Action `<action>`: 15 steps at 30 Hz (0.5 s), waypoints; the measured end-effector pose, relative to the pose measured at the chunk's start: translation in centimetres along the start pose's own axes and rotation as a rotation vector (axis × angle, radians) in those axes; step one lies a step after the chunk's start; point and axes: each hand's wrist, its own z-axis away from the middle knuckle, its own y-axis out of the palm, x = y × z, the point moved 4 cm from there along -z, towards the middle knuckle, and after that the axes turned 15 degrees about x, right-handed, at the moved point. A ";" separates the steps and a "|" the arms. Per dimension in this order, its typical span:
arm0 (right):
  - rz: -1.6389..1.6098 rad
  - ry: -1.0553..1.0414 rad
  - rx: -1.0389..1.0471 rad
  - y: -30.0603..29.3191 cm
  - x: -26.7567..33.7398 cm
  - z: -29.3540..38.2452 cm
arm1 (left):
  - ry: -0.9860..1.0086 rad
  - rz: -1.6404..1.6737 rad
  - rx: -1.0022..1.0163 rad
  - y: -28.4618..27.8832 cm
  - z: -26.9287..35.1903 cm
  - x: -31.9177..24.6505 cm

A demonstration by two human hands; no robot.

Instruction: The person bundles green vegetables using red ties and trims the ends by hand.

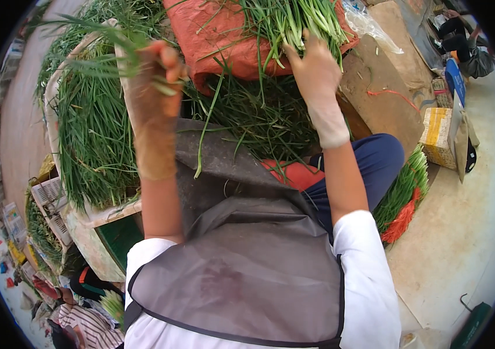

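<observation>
My left hand (159,74), in a thin, soiled glove and blurred by motion, is raised at upper left. Its fingers close on a few long green leaves (129,50), with pale stalk ends poking out by the palm. In a whitish thin glove, my right hand (316,70) reaches to the pale stem ends of a pile of green garlic chives or similar stalks (293,19). Whether its fingers grip any stems cannot be told. That pile lies on an orange woven sack (221,39). Loose leaves (269,120) are heaped below the sack, before my grey apron (247,235).
A pale-rimmed container (51,104) full of long green leaves (95,131) stands at left. A bundle of greens (404,192) with red ties lies beyond my right knee. Farther right are a taped carton (438,137) and a seated person (461,41). Another person (88,323) is at lower left.
</observation>
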 end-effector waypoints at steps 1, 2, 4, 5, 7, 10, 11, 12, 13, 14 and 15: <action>0.087 0.039 -0.024 1.4 -0.2 -2.2 | -0.105 0.090 0.071 -0.6 -0.3 1.8; 0.127 0.161 0.187 3.4 -2.4 -4.3 | -0.183 0.091 -0.098 -1.3 -0.6 4.9; 0.031 0.248 0.322 4.0 -2.6 -4.9 | -0.366 0.286 -0.187 -3.5 1.3 8.6; -0.083 0.227 0.231 1.8 -1.4 -3.5 | -0.376 0.303 -0.241 -3.9 2.6 9.4; -0.294 0.255 0.201 0.0 -2.1 -0.4 | -0.415 0.300 -0.187 -2.4 3.6 10.7; -0.112 0.107 0.244 0.8 -1.2 4.1 | -0.548 0.082 -0.300 -0.4 4.0 12.7; -0.114 0.070 0.254 0.6 0.6 5.8 | -0.566 0.012 -0.309 0.2 4.2 13.1; -0.114 -0.036 0.260 0.2 2.0 7.0 | -0.552 -0.015 -0.327 0.8 4.4 13.6; -0.177 -0.124 0.265 0.7 3.0 8.2 | -0.538 -0.048 -0.338 1.2 4.4 13.7; -0.223 -0.159 0.266 1.0 4.2 9.5 | -0.578 -0.039 -0.339 0.0 5.1 14.5; -0.259 -0.189 0.259 1.0 4.8 10.3 | -0.577 -0.176 -0.352 -0.1 5.2 14.3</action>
